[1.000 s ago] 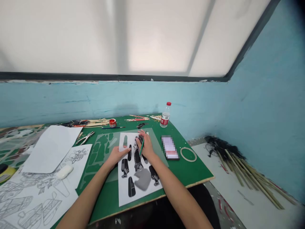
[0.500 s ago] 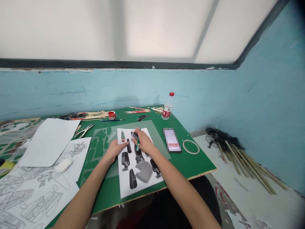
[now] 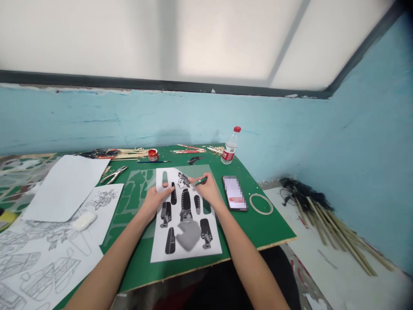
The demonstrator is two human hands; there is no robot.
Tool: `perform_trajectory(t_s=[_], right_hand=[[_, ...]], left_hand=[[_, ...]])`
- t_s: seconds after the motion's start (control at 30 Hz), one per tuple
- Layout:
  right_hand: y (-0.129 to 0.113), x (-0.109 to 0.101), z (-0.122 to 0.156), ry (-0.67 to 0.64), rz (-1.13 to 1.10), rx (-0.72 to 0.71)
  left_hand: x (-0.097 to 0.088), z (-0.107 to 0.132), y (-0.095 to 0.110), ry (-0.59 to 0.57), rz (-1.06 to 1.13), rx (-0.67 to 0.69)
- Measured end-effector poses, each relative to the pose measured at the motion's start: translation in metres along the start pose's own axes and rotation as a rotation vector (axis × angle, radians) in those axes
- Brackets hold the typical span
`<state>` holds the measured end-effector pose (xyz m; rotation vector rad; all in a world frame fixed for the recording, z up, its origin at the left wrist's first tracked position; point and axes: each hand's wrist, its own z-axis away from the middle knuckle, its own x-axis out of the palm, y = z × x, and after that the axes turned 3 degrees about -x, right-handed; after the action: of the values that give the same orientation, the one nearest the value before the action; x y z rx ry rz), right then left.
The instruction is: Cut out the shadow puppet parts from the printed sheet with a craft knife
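Note:
A white printed sheet (image 3: 190,256) with black-and-grey figure parts lies in front of me. Some shapes are cut out of it, and green shows through the holes. My left hand (image 3: 157,198) grips the sheet's left edge, thumb on top and fingers partly beneath. At the upper right edge, beside the printed head, is my right hand (image 3: 206,187). Its closed fingers hold a slim green tool (image 3: 200,181) that looks like a craft knife; its tip is too small to make out. Under the sheet lies a translucent plastic sheet (image 3: 142,183) with cut-out shapes.
Left are drawings (image 3: 41,267), a blank sheet (image 3: 64,185), a white eraser-like block (image 3: 84,220) and pliers (image 3: 115,174). Behind stand a red paint jar (image 3: 152,155) and a water bottle (image 3: 229,150). A phone (image 3: 235,193) and a ring (image 3: 260,204) lie right, near the table's edge (image 3: 277,243).
The printed sheet has turned slightly clockwise. My right hand has moved from its middle to the upper right edge, and the green tool has gone from steep to nearly level.

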<state>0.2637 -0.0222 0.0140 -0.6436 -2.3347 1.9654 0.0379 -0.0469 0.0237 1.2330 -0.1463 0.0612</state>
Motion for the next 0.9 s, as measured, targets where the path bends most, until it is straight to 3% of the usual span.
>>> perform_trajectory(t_s=[0.17,0.4,0.57,0.9], right_hand=[[-0.005,-0.003,0.004,-0.161,-0.058,0.001],[-0.027,-0.007,0.015,-0.333,-0.142,-0.078],[-0.032,-0.003,0.021,-0.368,-0.205,-0.064],[-0.039,-0.004,0.019,-0.422,-0.359,0.101]], left_hand=[[0.0,-0.003,-0.002,0.059,-0.02,0.039],[0.003,0.002,0.0,0.035,-0.092,0.107],[0.004,0.007,0.004,-0.031,-0.095,0.115],[0.006,0.013,0.006,-0.041,-0.036,0.098]])
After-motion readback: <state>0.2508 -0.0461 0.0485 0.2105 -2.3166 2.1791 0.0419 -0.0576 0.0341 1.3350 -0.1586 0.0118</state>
